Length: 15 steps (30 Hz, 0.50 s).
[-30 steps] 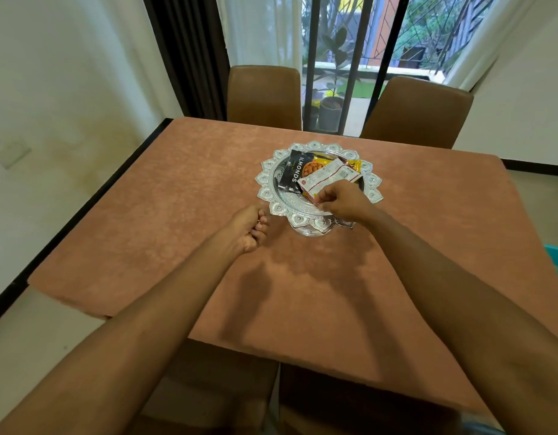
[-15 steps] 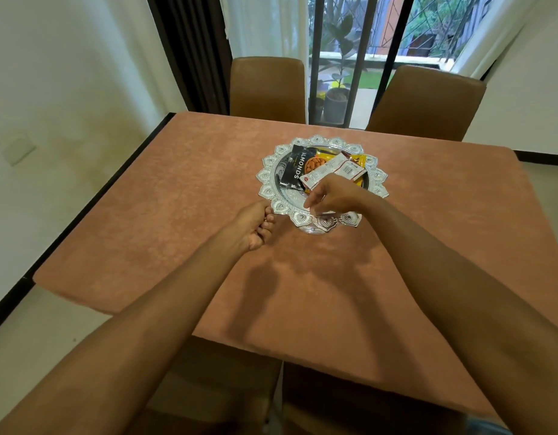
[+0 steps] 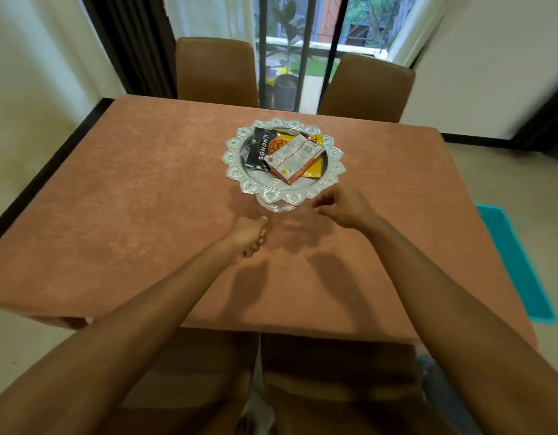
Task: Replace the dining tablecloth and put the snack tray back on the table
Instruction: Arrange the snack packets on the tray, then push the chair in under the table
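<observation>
**Both hands off the tray, holding nothing**

Our left hand (image 3: 247, 238) and right hand (image 3: 342, 207) hang just above the cloth with fingers loosely curled, and neither grips anything. The snack tray (image 3: 273, 196) stands on its foot directly beyond them. Its scalloped silver rim is just ahead of the right fingertips and a little further from the left.

Half a second ago our right hand lay over the tray, fingers on the white packet (image 3: 295, 155). It has since drawn back past the near rim, and the left hand has pulled back from the rim too. The packets lie where they were.

Furthest from our hands, the black packet (image 3: 258, 149) reads "ALMONDS" in white capitals. The white packet lies across it and across a yellow packet (image 3: 313, 166); its small print is too fine for us to read.

Under everything spreads the rust-brown tablecloth (image 3: 145, 199), covering the table to its edges. Two brown chairs (image 3: 216, 70) stand past the far edge, and a teal mat (image 3: 516, 262) lies on the floor out beyond our right arm.
</observation>
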### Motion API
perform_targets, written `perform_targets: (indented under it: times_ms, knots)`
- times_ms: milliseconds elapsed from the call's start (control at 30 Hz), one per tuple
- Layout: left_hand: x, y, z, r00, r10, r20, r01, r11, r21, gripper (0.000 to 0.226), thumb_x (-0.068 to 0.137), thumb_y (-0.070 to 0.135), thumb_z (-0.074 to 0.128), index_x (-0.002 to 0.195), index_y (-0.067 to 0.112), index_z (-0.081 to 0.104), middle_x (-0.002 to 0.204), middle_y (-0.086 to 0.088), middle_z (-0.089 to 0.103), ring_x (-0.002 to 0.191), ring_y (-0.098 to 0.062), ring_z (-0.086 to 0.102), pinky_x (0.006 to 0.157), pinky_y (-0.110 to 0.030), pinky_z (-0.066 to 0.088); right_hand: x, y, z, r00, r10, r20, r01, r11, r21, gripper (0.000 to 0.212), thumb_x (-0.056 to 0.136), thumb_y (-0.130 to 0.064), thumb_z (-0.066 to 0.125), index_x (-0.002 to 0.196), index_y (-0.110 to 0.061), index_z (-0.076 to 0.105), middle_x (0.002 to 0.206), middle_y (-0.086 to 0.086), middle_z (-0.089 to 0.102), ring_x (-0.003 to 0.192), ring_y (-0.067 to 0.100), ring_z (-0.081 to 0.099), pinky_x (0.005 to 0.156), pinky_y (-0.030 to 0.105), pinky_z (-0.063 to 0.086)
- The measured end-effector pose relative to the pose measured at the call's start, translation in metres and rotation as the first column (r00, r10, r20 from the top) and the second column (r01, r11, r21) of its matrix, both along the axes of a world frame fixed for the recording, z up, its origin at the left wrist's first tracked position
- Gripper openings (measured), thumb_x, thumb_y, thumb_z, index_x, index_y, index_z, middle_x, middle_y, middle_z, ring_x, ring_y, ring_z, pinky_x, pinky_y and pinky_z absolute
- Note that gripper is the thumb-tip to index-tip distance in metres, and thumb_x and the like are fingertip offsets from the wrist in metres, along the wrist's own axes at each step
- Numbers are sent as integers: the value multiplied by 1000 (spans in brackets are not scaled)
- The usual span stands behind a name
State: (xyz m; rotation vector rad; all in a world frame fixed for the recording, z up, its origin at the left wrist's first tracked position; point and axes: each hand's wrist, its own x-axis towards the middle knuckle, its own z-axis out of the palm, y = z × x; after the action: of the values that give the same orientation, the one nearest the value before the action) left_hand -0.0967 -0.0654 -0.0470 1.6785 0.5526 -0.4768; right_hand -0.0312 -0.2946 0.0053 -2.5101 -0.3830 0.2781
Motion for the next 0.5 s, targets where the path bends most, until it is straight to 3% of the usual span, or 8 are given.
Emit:
perform_targets:
  times_ms: [133,233,367,500]
  knots:
    - [-44,-46,-37,964,-255,80,236,952,196,50,101,37,42,56,18,47,43,4,45,33,-12,34,38,-14,23,-78,-51,-24,988,-111,-104,111,994,-12,17,85,-2,74,101,-7,79,99,4,77,87,10,68,74,19,46]
    - [-77,-82,-56,885,-454,107,408,864,295,54,103,36,43,53,18,49,48,-1,48,43,-18,42,50,-24,33,-136,-87,-44,970,-170,-174,160,985,-69,16,86,-6,74,101,-6,79,104,6,77,99,15,70,82,19,48]
    - [-119,-139,-79,757,-653,20,545,648,532,53,102,39,45,55,16,45,53,-2,45,54,-21,47,55,-31,32,-206,-141,-74,944,-222,-245,192,971,-140,16,87,-11,73,100,-14,80,100,-2,77,90,9,68,78,21,49]
    - [-153,-182,-101,719,-695,-12,602,613,511,55,101,46,44,53,19,50,42,7,46,37,-6,44,46,-26,35,-260,-192,-101,933,-215,-290,173,971,-162,15,82,-15,75,95,-20,81,92,-7,77,79,2,66,75,17,50]
